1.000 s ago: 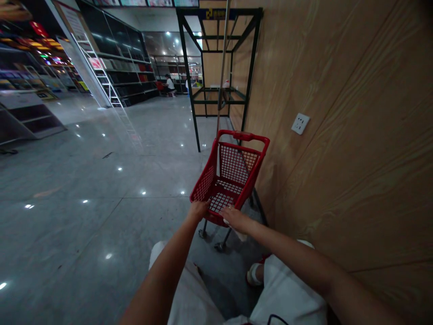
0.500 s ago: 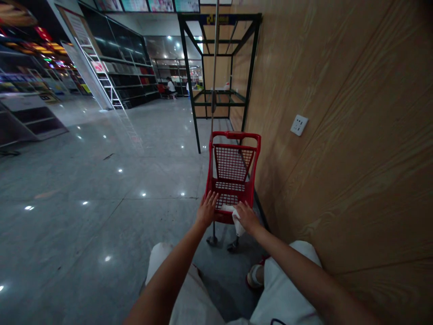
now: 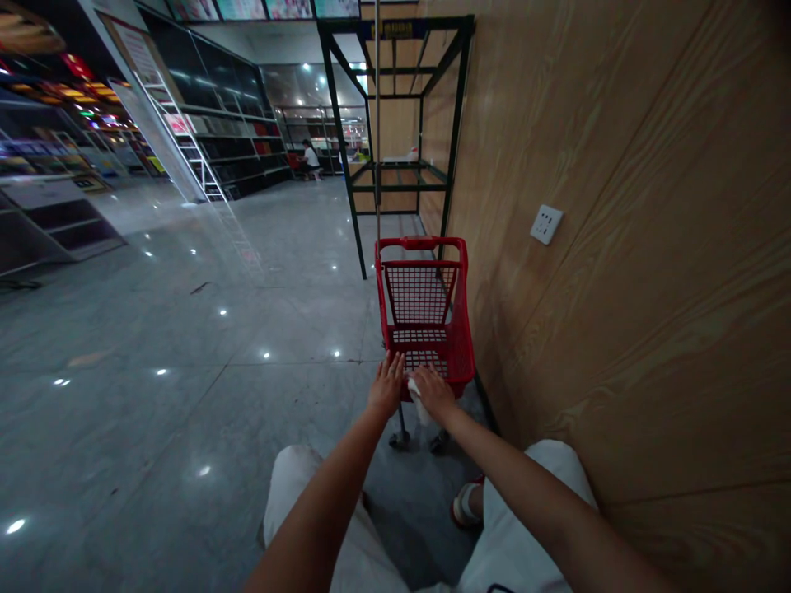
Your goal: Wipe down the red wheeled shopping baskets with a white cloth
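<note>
A small red plastic shopping cart (image 3: 461,338) with grid-patterned panels stands before my knees, its handle at the far side. My left hand (image 3: 387,387) grips the near-left corner of its rim, fingers reaching over the edge. Under my right hand (image 3: 435,395) is a white cloth (image 3: 418,401), pressed against the near rim with part of it hanging down outside. The right fingertips lie over the rim, and they partly hide the cloth. Dark caster wheels (image 3: 400,440) show below the basket.
A wood-panelled wall (image 3: 618,288) with a socket (image 3: 547,224) runs close along the right. Behind the cart stands a dark metal frame (image 3: 337,123), with a thin upright pole (image 3: 378,107) in front. Farther off are a ladder (image 3: 191,152), shelves and a seated person (image 3: 311,158).
The cart's handle has swung left and its near end right. My right hand and the cloth have slid left along the rim, closer to my left hand, which has shifted slightly right.
</note>
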`<state>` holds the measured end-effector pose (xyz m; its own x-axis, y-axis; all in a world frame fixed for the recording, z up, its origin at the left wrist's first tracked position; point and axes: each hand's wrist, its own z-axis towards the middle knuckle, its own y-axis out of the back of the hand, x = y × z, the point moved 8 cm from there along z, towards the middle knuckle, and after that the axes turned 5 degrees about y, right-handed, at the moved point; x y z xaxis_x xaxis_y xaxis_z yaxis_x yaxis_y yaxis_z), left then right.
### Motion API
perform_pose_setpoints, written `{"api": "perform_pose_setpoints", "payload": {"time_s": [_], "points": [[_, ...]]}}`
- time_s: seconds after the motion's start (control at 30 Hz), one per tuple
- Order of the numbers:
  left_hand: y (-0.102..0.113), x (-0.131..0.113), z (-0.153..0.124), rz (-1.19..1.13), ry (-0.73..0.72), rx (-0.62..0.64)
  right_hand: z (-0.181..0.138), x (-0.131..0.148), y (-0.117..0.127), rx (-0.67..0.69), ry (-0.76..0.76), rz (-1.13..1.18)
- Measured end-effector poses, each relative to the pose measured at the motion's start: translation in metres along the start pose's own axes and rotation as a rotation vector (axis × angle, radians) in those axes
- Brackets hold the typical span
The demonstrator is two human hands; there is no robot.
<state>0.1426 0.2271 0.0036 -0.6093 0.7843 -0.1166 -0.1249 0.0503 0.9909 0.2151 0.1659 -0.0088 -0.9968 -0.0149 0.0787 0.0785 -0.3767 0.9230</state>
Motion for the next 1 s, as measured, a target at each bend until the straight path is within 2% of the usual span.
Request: {"api": "perform_pose_setpoints", "payload": {"time_s": [0.07,0.17,0.23,0.3,0.4,0.5,0.57,0.63,0.73,0.8,0.87,1.0], "points": [[0.002,0.003,-0.002,0.000,0.005,0.009,-0.018,-0.023,0.005,-0.015,0.032,-0.027],[0.000,0.002,-0.003,-0.025,0.019,0.030,-0.041,-0.057,0.016,-0.053,-0.013,-0.046],[-0.003,-0.003,0.000,-0.055,0.030,0.049,-0.044,-0.064,0.019,-0.054,-0.071,-0.029],[-0.006,-0.010,0.003,-0.081,0.039,0.057,-0.035,-0.053,0.015,-0.040,-0.119,-0.003],[-0.010,-0.020,0.009,-0.087,0.021,0.070,-0.012,-0.021,0.004,-0.034,-0.149,0.021],[-0.012,-0.020,0.011,-0.077,-0.003,0.094,0.001,-0.002,-0.003,-0.036,-0.123,0.021],[-0.011,-0.016,0.010,-0.072,-0.011,0.101,-0.004,-0.008,-0.001,-0.025,-0.066,0.016],[-0.010,-0.011,0.007,-0.069,-0.016,0.094,-0.019,-0.027,0.006,-0.023,-0.031,-0.003],[-0.009,-0.008,0.005,-0.083,-0.013,0.078,-0.042,-0.063,0.021,-0.045,-0.068,-0.040],[-0.011,-0.011,0.005,-0.098,-0.009,0.068,-0.049,-0.075,0.027,-0.060,-0.131,-0.050],[-0.013,-0.016,0.008,-0.105,0.000,0.054,-0.046,-0.072,0.027,-0.073,-0.197,-0.037],[-0.016,-0.024,0.012,-0.102,0.018,0.067,-0.022,-0.033,0.016,-0.061,-0.213,0.021]]}}
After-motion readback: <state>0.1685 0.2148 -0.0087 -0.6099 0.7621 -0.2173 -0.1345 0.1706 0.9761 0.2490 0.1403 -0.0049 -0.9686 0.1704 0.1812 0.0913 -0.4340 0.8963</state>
